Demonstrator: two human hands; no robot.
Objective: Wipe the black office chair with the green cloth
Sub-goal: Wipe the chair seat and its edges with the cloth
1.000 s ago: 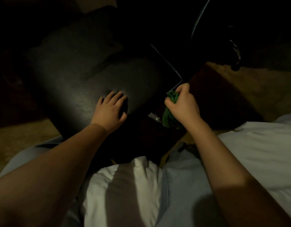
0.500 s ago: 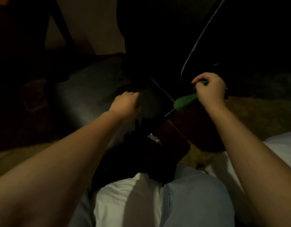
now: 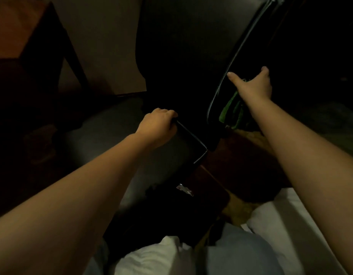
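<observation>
pressing green cloth (image 3: 231, 110) against the black office chair (image 3: 181, 46) backrest edge, upper right of frame, with right hand (image 3: 253, 87) spread flat; gripping seat's rear rim at centre, left hand (image 3: 157, 124) curled round it.

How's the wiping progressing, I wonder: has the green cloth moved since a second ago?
Yes. The green cloth, under the right hand, went from the seat corner up along the backrest edge.
</observation>
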